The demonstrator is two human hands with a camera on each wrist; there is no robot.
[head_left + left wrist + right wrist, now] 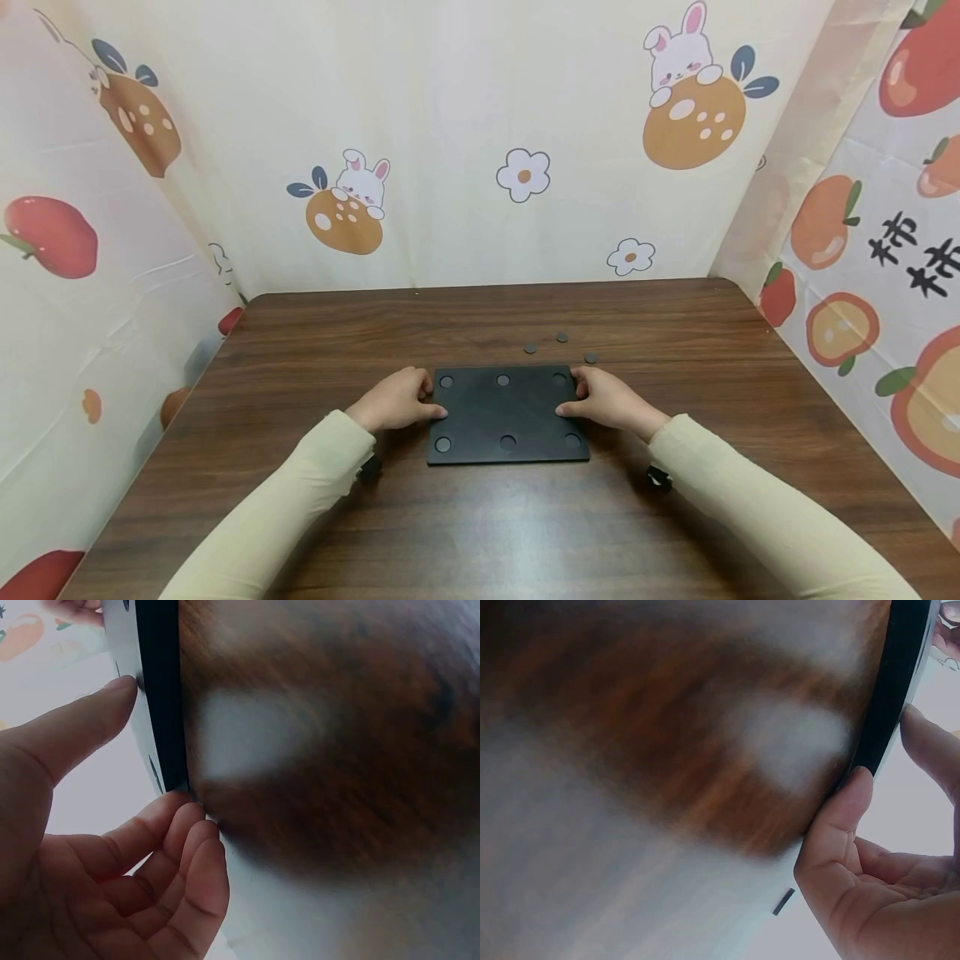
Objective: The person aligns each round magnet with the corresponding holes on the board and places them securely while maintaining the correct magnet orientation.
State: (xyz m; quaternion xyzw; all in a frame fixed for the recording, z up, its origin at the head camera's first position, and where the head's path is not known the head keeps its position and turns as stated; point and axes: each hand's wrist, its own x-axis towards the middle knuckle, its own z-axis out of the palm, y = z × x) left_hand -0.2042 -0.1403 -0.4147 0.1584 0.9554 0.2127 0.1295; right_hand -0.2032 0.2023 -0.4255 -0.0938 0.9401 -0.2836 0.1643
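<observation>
A flat black rectangular board (504,417) with several round recesses along its long sides is in front of me on the table. My left hand (395,400) grips its left edge, thumb on the top face and curled fingers at the side. On the opposite edge my right hand (611,401) holds it the same way. Both wrist views show the board's dark side edge, at the left hand (142,877) and at the right hand (885,862). Whether the board touches the table or is slightly raised, I cannot tell.
Behind the board lie three small dark discs: one at the left (530,348), one farther back (562,337) and one at the right (590,358). The brown wood-grain table (495,533) meets printed curtains (465,167) at its back and sides.
</observation>
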